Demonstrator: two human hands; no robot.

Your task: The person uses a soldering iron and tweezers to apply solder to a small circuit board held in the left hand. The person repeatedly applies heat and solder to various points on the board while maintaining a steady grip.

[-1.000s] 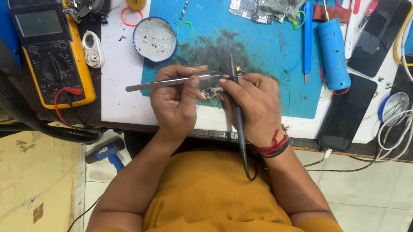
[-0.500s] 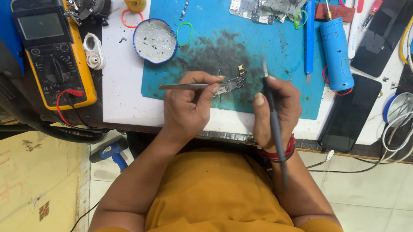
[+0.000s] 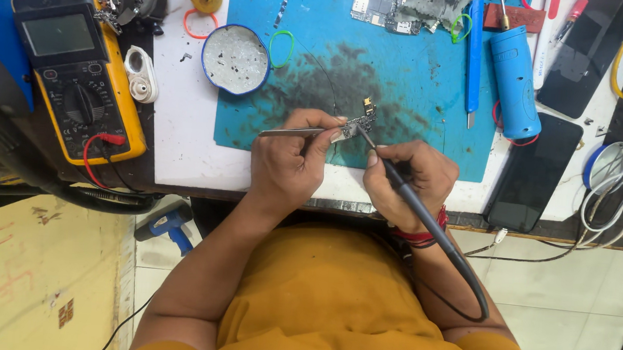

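Note:
My left hand [image 3: 288,164] grips metal tweezers [image 3: 292,131] that lie level and pinch a small circuit board [image 3: 359,120] above the blue work mat [image 3: 413,80]. My right hand [image 3: 412,180] holds a black soldering iron [image 3: 412,200] like a pen. Its tip touches the small board from the lower right, and its cable runs back past my wrist. Both hands sit at the mat's near edge, close together.
A yellow multimeter [image 3: 77,71] lies at the left with red and black leads. A round blue tin [image 3: 235,58] sits by the mat's left edge. A blue cylinder [image 3: 514,79], dark phones [image 3: 534,176] and tangled cables [image 3: 617,196] crowd the right. More boards [image 3: 382,4] lie at the back.
The soldering iron was lifted off and swung to the right half a second ago. Now its tip is back on the small board. The tweezers stayed on the board.

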